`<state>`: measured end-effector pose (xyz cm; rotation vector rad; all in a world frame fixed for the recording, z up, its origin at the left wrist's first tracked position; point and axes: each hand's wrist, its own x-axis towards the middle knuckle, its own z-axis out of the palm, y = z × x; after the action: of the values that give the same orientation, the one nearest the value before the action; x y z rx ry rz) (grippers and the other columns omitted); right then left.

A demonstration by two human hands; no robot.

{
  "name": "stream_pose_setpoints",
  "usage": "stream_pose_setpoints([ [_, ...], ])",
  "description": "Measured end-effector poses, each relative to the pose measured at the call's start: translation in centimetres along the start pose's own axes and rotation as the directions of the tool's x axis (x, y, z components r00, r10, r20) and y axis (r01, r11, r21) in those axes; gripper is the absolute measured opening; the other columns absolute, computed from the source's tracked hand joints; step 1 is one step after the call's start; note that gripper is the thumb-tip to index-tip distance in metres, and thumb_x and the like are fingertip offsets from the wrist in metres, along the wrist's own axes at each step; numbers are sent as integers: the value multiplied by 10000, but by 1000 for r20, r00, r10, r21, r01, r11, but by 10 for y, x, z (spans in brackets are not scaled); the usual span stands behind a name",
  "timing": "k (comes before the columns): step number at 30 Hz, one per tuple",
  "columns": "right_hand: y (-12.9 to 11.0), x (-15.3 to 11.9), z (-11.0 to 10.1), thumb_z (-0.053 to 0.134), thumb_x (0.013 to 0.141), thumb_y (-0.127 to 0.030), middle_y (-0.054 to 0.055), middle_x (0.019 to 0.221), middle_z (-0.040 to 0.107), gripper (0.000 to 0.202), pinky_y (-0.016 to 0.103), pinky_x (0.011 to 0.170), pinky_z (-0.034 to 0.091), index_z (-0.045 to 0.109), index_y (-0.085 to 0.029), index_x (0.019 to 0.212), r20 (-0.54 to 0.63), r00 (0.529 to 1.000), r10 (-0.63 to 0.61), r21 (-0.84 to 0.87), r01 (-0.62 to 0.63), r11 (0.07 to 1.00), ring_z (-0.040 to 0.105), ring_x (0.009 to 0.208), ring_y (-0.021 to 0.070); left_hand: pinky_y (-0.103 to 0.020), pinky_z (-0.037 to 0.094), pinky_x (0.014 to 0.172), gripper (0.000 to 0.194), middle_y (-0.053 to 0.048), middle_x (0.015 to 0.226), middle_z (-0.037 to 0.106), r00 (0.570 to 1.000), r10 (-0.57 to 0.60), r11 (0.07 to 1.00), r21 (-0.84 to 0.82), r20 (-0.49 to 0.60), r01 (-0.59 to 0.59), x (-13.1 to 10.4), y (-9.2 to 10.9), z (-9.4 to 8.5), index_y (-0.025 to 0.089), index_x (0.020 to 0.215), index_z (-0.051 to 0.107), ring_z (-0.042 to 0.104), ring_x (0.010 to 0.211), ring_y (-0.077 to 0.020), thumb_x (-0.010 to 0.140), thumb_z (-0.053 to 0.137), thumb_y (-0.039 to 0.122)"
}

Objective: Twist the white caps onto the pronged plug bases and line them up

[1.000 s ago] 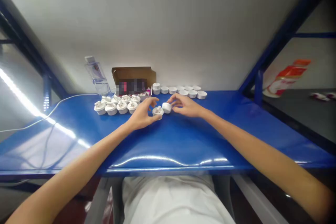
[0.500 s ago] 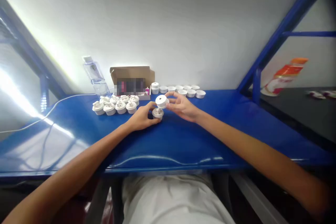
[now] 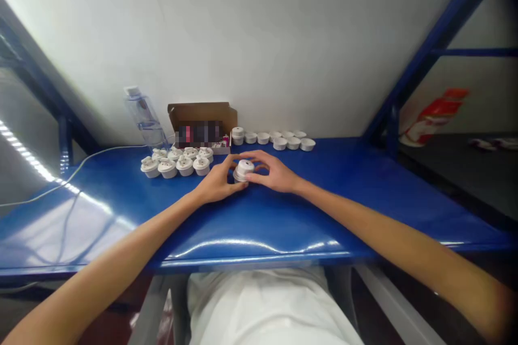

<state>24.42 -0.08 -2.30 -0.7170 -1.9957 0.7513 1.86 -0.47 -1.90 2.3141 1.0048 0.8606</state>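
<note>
In the middle of the table, a white round cap (image 3: 245, 166) with a small dark hole in its top sits over a white round base (image 3: 239, 178). My left hand (image 3: 218, 180) curls around the base from the left, thumb in front and fingers behind. From the right, my right hand (image 3: 277, 171) grips the cap between thumb and fingers. The small white fittings seen inside the base earlier are now covered by the cap. Left of my hands stand several white cups with fittings on top (image 3: 185, 165).
Several white round caps (image 3: 280, 143) line the wall side, beside a capped unit (image 3: 238, 136). An open cardboard box (image 3: 202, 112), a clear bottle (image 3: 148, 118) and a white cable (image 3: 87, 164) are at back left. A red bottle (image 3: 437, 118) is beyond the blue frame (image 3: 429, 43).
My right hand has lowered the white cap onto the base, covering its fittings. My left hand stays around the base.
</note>
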Motion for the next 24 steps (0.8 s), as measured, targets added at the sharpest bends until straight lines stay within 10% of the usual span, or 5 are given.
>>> stream_pose_setpoints([
  [14, -15, 6, -19, 746, 850, -292, 79, 1256, 671, 433, 404, 975, 543, 653, -239, 1269, 83, 989, -125, -17, 127, 992, 650, 1130, 244, -311, 514, 790, 586, 10, 884, 664, 988, -139, 847, -525, -70, 83, 3, 7, 0, 213, 932, 436, 669, 841, -172, 609, 912, 324],
  [24, -7, 4, -18, 789, 801, -285, 64, 1277, 639, 387, 452, 1100, 490, 653, -247, 1162, 9, 997, -77, 163, 74, 984, 626, 1209, 250, -333, 534, 816, 566, -39, 941, 744, 966, -246, 807, -568, -73, 162, 4, 12, -8, 176, 1111, 638, 701, 868, -207, 660, 886, 411],
])
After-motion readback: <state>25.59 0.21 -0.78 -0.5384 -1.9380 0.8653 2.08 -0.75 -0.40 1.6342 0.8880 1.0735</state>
